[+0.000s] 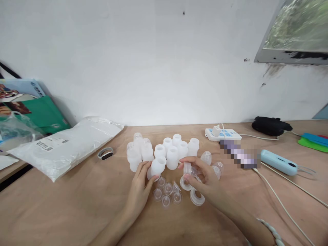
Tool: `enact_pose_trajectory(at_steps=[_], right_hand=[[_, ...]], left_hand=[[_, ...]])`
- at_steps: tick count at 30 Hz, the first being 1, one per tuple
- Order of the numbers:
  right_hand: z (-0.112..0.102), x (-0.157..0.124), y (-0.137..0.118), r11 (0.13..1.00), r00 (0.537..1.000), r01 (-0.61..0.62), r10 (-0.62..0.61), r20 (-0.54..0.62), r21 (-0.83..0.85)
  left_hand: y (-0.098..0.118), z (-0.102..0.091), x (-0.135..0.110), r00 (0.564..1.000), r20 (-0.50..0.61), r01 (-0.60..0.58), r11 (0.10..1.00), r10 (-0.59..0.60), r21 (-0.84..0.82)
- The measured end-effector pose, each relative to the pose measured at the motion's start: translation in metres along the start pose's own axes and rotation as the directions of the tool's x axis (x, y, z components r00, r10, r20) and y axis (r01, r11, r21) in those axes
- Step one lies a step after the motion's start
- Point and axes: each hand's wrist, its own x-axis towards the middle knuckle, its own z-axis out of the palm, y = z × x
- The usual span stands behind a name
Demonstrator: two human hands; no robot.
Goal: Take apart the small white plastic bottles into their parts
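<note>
My left hand (139,186) is closed round a small white baby bottle (158,165), tilted with its open neck up and to the right. Between the thumb and fingers of my right hand (208,181) is a clear screw collar (188,168), its ribbed end facing the bottle; what is fitted in it is partly hidden. The two are apart. Several open white bottles (172,158) stand just behind. Capped bottles (137,150) are grouped at the left. Several clear teats (166,201) lie in front, and loose collars (197,197) lie below my right hand.
Clear domed caps (206,158) lie right of the bottles. Farther right are a power strip (222,134), a pixelated object (241,153), a light blue device (278,162), cables and a black case (271,126). At left are a fitness band (105,154) and a white parcel (69,145).
</note>
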Motion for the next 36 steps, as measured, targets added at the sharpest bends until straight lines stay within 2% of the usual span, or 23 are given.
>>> enact_pose_trajectory(at_steps=[8,13,16,19,23,36], right_hand=[[-0.001,-0.002,-0.007,1.0,0.999,-0.03,0.03,0.032,-0.002],[-0.002,-0.002,-0.011,0.999,0.998,-0.037,0.037,0.05,-0.01],[-0.002,-0.002,-0.012,0.999,0.998,-0.036,0.036,0.057,-0.016],[-0.002,-0.002,-0.012,0.999,0.997,-0.045,0.046,0.069,-0.005],[-0.003,-0.002,-0.012,0.999,0.997,-0.048,0.048,0.062,0.0],[-0.003,-0.002,-0.012,0.999,0.999,-0.008,0.009,0.04,-0.036]], left_hand=[[-0.003,-0.007,0.005,0.998,0.052,0.033,0.994,-0.039,0.106],[-0.004,-0.013,0.007,0.991,0.115,0.032,0.96,-0.067,0.279],[-0.007,-0.016,0.007,0.991,0.108,0.037,0.936,-0.079,0.349],[-0.009,-0.016,0.008,0.991,0.114,0.038,0.949,-0.077,0.312],[-0.008,-0.011,0.009,0.981,0.187,0.002,0.97,-0.048,0.241],[0.007,-0.007,0.007,0.951,0.297,-0.115,0.988,0.081,0.101]])
